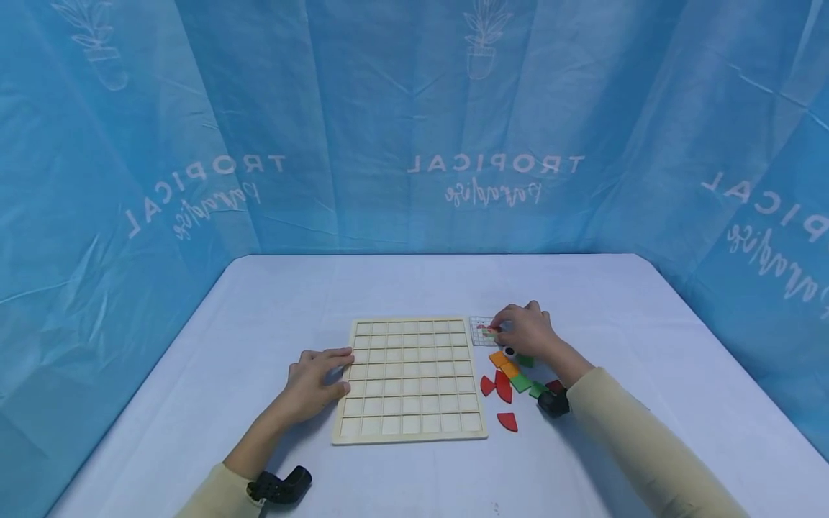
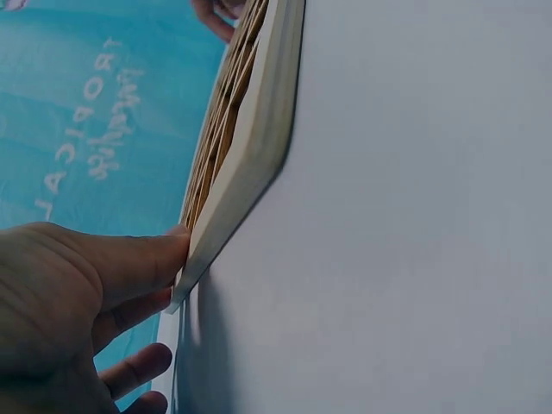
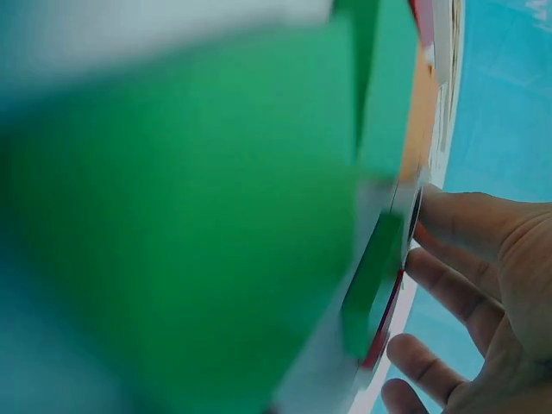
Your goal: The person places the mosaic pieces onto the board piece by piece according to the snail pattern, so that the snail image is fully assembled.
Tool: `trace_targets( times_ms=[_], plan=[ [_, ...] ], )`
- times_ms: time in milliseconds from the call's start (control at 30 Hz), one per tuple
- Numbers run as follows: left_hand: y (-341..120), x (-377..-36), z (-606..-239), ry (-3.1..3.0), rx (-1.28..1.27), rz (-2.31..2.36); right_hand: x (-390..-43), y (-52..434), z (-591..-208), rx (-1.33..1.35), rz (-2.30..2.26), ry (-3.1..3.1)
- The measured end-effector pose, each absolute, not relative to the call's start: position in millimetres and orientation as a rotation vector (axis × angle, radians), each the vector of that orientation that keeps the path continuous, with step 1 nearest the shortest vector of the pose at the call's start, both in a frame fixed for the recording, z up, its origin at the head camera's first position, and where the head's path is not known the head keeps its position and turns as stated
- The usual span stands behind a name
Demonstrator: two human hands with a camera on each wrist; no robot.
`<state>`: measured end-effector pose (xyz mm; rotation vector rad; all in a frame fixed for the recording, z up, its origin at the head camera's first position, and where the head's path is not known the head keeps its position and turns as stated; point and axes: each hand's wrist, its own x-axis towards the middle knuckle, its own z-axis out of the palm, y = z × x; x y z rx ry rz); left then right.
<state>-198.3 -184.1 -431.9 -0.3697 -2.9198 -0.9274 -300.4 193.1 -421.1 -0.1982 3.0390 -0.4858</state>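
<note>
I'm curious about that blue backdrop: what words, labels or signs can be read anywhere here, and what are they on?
"TROPICAL": white capitals, mirror-reversed, on the blue curtain, repeated on the left and right panels.
Script line beneath it: seems to read "Paradise", reversed, not sharp enough to be sure.
Small card under the right hand: coloured grid picture, any text too small to read.
Wooden grid board, touched by the left hand: no writing visible.

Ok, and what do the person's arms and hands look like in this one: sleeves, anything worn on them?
Both arms wear long beige sleeves, the left sleeve and the right sleeve, ending at the wrist. Each wrist carries a small black device: one on the left wrist, one on the right wrist. The left hand and right hand are bare, with no gloves; I can make out no rings or markings.
</note>
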Motion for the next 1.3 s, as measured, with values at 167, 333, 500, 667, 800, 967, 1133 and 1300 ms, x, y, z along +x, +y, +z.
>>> trace_targets(
  times_ms=[167, 333, 500, 667, 800, 967, 1133, 1300],
  plan=[
    [-172.1, -200.1, -433.0, -2.927, -0.343, -0.918, -300.9, 207.7, -421.3, -0.204, -0.481, 3.039],
    [-161.4, -201.2, -433.9, -2.924, -0.341, -0.919, -300.6, 220.2, -420.7, -0.169, -0.533, 3.011],
    [-151.9, -202.6, -434.8, -2.924, -0.335, -0.927, -300.6, 230.6, -421.4, -0.161, -0.55, 2.996],
    [-146.7, -203.4, -434.7, -2.922, -0.349, -0.913, -300.9, 237.5, -421.4, -0.116, -0.569, 2.977],
    [-144.7, -203.2, -433.9, -2.918, -0.372, -0.906, -302.0, 239.2, -421.3, -0.089, -0.573, 2.974],
    [-143.6, -202.9, -433.6, -2.925, -0.348, -0.923, -304.4, 237.5, -421.5, -0.073, -0.565, 2.977],
    [-143.7, -203.8, -433.5, -2.919, -0.347, -0.95, -306.8, 237.5, -421.6, -0.057, -0.557, 2.978],
    [-144.3, -203.7, -433.9, -2.914, -0.35, -0.972, -305.4, 241.4, -417.4, -0.054, -0.61, 2.963]
  ],
)
